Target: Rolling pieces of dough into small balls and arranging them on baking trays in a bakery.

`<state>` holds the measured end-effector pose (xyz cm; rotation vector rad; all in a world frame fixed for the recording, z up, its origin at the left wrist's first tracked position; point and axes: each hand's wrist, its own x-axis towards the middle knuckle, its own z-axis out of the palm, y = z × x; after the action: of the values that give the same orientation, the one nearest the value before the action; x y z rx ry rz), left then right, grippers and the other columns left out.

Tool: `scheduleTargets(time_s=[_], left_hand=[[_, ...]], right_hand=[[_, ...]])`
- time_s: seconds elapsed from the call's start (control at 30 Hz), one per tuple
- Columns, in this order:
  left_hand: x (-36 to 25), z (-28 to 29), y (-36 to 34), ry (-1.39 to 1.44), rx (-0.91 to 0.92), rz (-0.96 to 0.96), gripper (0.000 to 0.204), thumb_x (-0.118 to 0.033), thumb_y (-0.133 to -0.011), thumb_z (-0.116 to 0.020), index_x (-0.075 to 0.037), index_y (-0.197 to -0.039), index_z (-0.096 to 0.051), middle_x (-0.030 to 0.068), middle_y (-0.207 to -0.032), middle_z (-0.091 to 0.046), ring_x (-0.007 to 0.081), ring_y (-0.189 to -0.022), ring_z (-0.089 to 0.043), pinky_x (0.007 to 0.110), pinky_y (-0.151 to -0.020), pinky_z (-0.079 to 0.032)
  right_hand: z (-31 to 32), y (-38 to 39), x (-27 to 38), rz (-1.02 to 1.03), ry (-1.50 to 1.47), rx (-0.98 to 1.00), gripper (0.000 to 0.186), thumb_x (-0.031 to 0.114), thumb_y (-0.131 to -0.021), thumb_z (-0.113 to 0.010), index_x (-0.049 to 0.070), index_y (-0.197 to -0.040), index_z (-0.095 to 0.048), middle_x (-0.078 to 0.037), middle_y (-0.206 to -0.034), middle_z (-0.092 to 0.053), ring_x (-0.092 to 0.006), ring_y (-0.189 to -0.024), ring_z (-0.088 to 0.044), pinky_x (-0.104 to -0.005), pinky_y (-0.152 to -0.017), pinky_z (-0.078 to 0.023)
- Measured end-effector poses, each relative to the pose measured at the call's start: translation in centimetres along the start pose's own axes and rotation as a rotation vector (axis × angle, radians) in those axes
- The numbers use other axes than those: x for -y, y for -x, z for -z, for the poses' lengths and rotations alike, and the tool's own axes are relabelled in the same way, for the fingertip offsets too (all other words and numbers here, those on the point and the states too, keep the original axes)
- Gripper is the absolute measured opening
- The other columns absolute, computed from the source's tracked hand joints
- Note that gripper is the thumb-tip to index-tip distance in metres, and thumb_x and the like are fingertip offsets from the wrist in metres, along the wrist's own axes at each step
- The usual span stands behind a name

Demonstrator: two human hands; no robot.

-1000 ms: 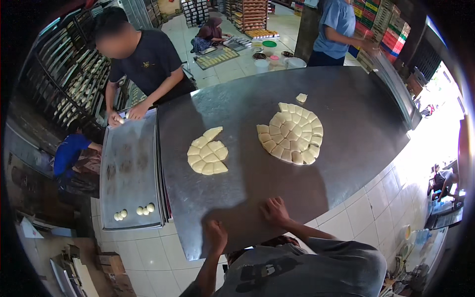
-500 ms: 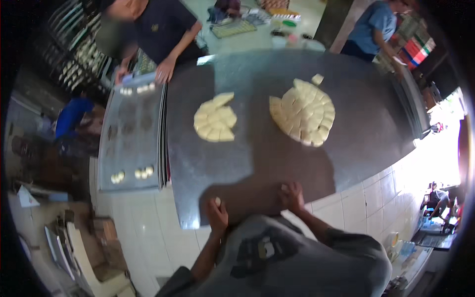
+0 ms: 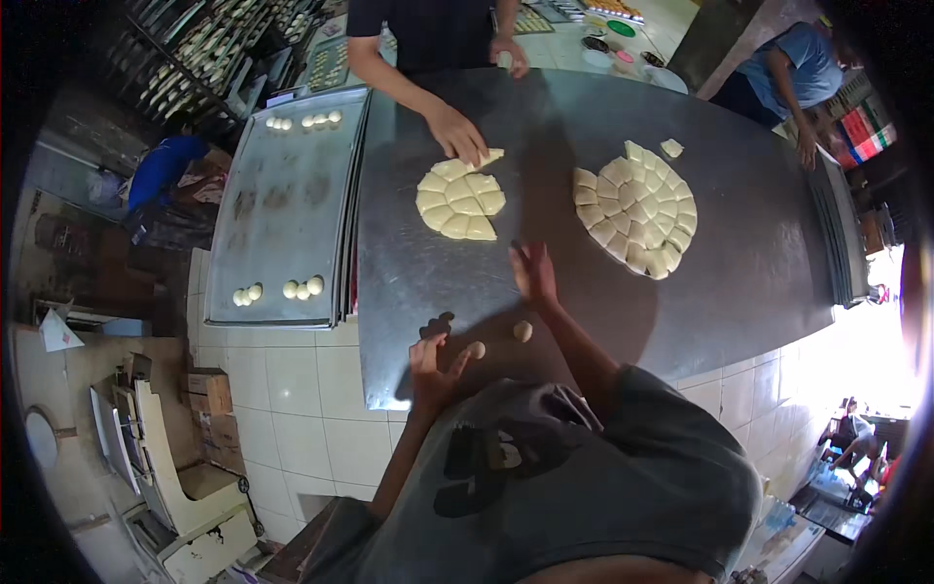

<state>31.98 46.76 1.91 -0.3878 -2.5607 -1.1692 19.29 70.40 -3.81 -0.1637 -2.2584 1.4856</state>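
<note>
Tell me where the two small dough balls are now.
In the head view, the two small dough balls lie on the metal table near its front edge, between the person's left hand and right hand.

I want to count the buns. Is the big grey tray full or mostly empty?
Mostly empty. The tray carries only small dough balls near one end and another few near the other.

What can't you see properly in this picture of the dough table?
- Head view: the near table edge is hidden by the person's own shirt.
- The left hand covers part of a dough ball.
- Far shelf trays are too small and bent by the lens.
</note>
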Motion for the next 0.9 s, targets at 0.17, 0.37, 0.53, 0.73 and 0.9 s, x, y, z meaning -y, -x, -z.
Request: scheduleTargets(time_s=[0.17,0.37,0.53,0.73,0.9], left_hand=[[1.6,0.7,1.9,0.222,-0.038,0.371,0.030,-0.015,-0.081,-0.073,-0.004,-0.107,-0.063,0.0116,-0.093,-0.063,0.0248,-0.079,-0.060,0.032,-0.069,-0.049],[-1.8,1.0,-1.2,0.298,0.049,0.396,0.032,-0.024,-0.082,-0.075,-0.001,-0.102,-0.064,0.0086,-0.093,-0.064,0.0221,-0.076,-0.062,0.029,-0.069,-0.050],[-6.2,-3.2,-5.4,0.112,0.109,-0.095,0.066,-0.043,-0.079,-0.076,-0.003,-0.126,-0.053,0.0179,-0.105,-0.062,0.0330,-0.089,-0.062,0.038,-0.082,-0.050],[-8.7,-8.2,-5.8,0.437,0.633,0.063,0.071,-0.053,-0.084,-0.067,-0.002,-0.129,-0.048,0.0240,-0.112,-0.061,0.0395,-0.095,-0.062,0.046,-0.082,-0.049],[-10.9,-3.5,-10.1,0.133,1.066,-0.002,0.068,-0.050,-0.091,-0.060,-0.008,-0.140,-0.037,0.0175,-0.099,-0.065,0.0298,-0.078,-0.064,0.038,-0.064,-0.053]], right_hand=[[-7.5,-4.5,-0.7,0.253,0.525,0.131,0.036,0.012,-0.074,-0.066,0.008,-0.109,-0.057,-0.014,-0.104,-0.062,-0.0307,-0.089,-0.062,-0.0398,-0.072,-0.050],[6.7,0.9,1.7,0.003,0.158,0.160,0.020,0.016,-0.078,-0.067,0.003,-0.091,-0.061,-0.006,-0.070,-0.058,-0.0181,-0.060,-0.048,-0.0348,-0.057,-0.043],[15.2,3.1,9.1,-0.021,0.272,0.514,0.017,0.004,-0.072,-0.065,0.006,-0.078,-0.050,-0.002,-0.069,-0.047,-0.0144,-0.062,-0.041,-0.0306,-0.057,-0.038],[17.3,-0.1,13.4,-0.114,0.206,0.837,0.015,0.007,-0.076,-0.070,0.007,-0.086,-0.060,-0.002,-0.079,-0.059,-0.0139,-0.067,-0.049,-0.0297,-0.061,-0.041],[17.7,-1.6,11.5,-0.110,-0.053,1.055,0.015,0.004,-0.080,-0.070,0.005,-0.093,-0.063,-0.002,-0.081,-0.059,-0.0123,-0.073,-0.052,-0.0246,-0.067,-0.042]])
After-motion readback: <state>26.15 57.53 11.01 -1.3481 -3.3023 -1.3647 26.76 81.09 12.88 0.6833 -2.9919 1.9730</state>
